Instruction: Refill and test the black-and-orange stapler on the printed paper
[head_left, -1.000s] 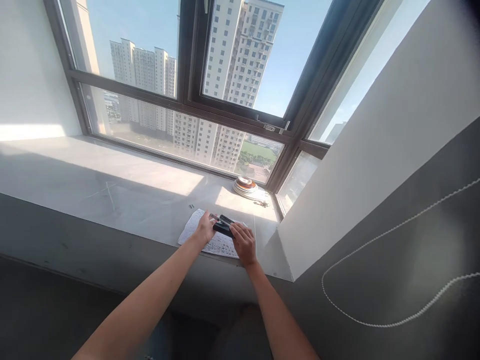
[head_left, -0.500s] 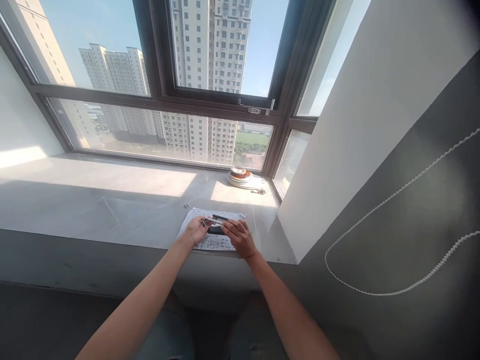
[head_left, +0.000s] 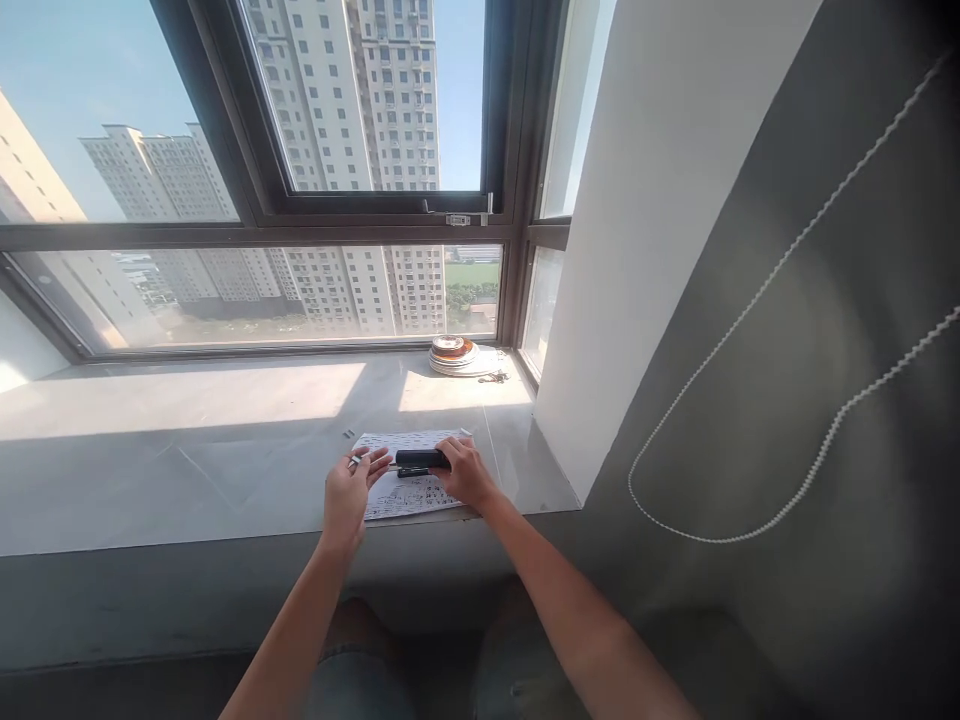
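Observation:
Above the written sheets of paper [head_left: 394,502], my right hand [head_left: 466,472] is wrapped round the right end of a black stapler [head_left: 421,459]. The stapler lies sideways, its upper and lower arms a little apart at the left. To its left, my left hand [head_left: 351,492] pinches a small silvery strip of staples [head_left: 354,461], with the other fingers stretched toward the stapler. The fine detail of that strip is too small to make out. Similar small silver pieces [head_left: 349,434] lie on the sill just beyond the paper's left corner.
A wide grey window sill [head_left: 187,500] carries the paper near its front edge. Stacked round rolls [head_left: 452,356] stand by the window, with a small tangled item [head_left: 493,377] beside them. A white wall [head_left: 622,250] borders the right side, and a beaded cord [head_left: 720,541] hangs there.
My hands have moved apart. The right hand has gone from a silvery piece held between both hands to the stapler, now raised in its grip. The view has turned right.

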